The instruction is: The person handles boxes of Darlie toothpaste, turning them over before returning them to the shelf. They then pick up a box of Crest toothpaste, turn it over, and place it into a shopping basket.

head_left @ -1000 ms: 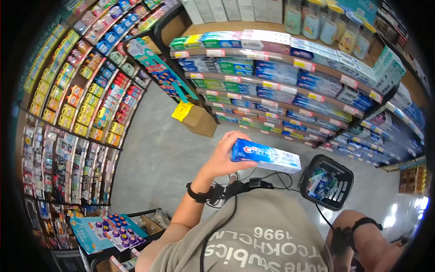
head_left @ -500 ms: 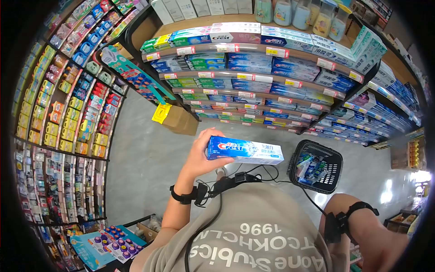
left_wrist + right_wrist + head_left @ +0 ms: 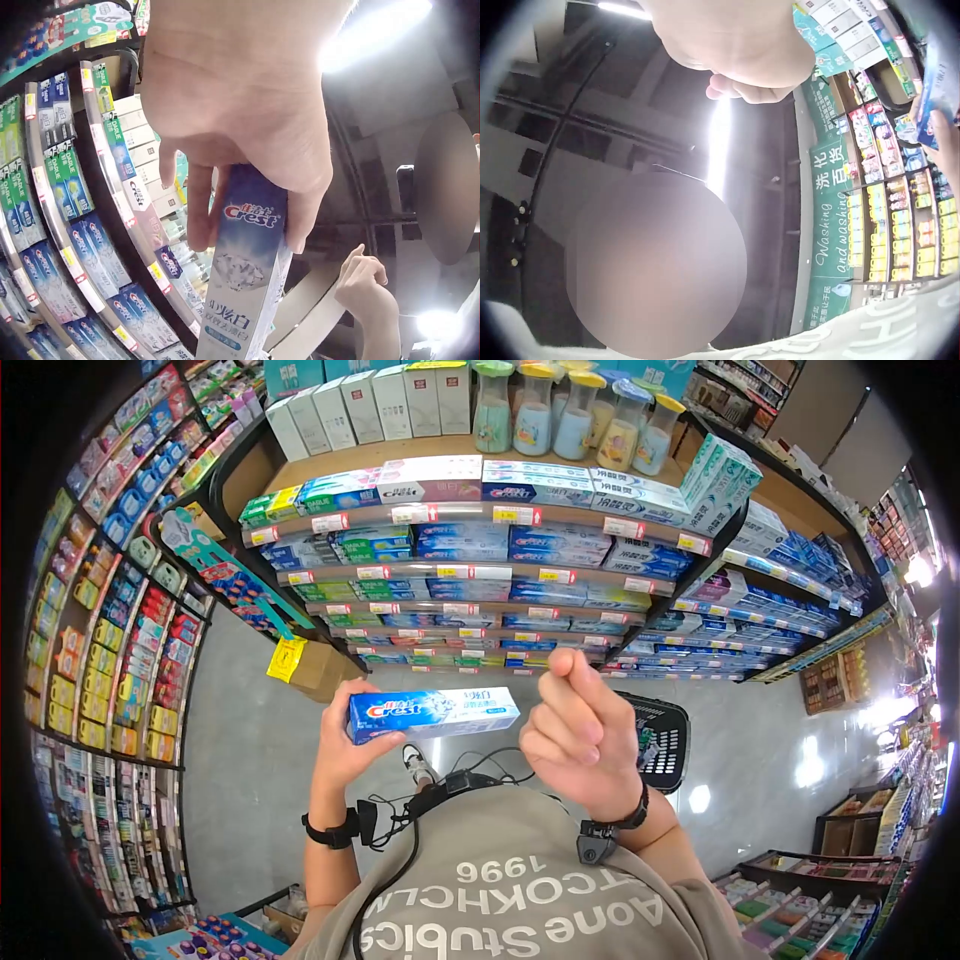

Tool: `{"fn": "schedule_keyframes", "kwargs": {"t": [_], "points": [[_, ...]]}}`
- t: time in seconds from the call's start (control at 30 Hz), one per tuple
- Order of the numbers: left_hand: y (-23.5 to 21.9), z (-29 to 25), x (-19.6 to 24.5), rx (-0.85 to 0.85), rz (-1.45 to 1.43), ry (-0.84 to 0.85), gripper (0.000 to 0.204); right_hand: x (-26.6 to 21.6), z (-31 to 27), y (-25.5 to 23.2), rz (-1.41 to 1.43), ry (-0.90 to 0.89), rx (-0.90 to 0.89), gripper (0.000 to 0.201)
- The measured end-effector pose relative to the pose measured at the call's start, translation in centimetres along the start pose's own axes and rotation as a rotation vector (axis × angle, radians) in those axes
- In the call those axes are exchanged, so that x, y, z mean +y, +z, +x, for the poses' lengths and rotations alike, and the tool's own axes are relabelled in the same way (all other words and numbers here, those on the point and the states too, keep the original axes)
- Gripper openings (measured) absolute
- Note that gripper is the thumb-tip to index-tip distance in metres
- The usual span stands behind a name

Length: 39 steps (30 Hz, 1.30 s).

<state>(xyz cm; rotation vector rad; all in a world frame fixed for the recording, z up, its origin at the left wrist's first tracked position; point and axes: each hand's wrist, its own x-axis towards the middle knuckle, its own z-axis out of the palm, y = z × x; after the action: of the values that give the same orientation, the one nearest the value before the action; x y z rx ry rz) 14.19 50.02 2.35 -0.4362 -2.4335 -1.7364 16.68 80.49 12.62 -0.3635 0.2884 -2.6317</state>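
In the head view, my left hand grips a blue and white Crest toothpaste box by its left end, holding it level in front of my body. Fingers and thumb sit on opposite sides of the box in the left wrist view, its printed front showing. My right hand is raised just right of the box's free end, apart from it. Its fingers are curled with nothing seen in them. The right wrist view shows the curled fingertips below the palm.
A shelf rack ahead carries rows of toothpaste boxes, with cups of powder on top. A black basket with packages stands on the floor, partly behind my right hand. A cardboard box stands left of the rack; packed shelves line the left side.
My right hand has come up from the lower right to beside the toothpaste box. The left hand keeps its grip, and hand and box sit further left and slightly lower in view.
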Motion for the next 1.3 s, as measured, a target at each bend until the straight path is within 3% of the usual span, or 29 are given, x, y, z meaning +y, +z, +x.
{"fn": "schedule_keyframes", "kwargs": {"t": [0.23, 0.33, 0.63, 0.73, 0.97, 1.13, 1.3], "points": [[-0.2, -1.0, -0.4, 0.033, -0.077, -0.066, 0.057, -0.1, 0.4, -0.1, 0.036, -0.001, 0.023, 0.023], [-0.1, -1.0, -0.5, 0.032, -0.077, -0.077, 0.056, -0.2, 0.3, -1.1, 0.015, -0.021, -0.07, 0.023], [0.4, 0.1, 0.0, 0.002, 0.002, 0.001, 0.057, -1.1, -0.6, -0.7, -0.085, -0.052, 0.048, 0.01], [0.7, 0.3, -0.7, -0.004, 0.009, 0.045, 0.058, -1.1, -1.4, 0.0, -0.165, -0.156, -0.065, 0.006], [0.1, -0.2, -0.5, 0.006, 0.041, 0.069, 0.059, -4.3, -5.0, 6.0, -0.772, -0.59, -0.537, 0.007], [0.6, -1.1, -0.6, 0.007, -0.017, -0.005, 0.059, -5.1, -5.7, 9.7, -0.986, -0.617, -0.881, 0.006], [1.2, -1.2, 0.5, -0.061, -0.01, -0.038, 0.059, -5.1, -6.3, 10.6, -1.033, -0.639, -1.025, 0.008]]}}
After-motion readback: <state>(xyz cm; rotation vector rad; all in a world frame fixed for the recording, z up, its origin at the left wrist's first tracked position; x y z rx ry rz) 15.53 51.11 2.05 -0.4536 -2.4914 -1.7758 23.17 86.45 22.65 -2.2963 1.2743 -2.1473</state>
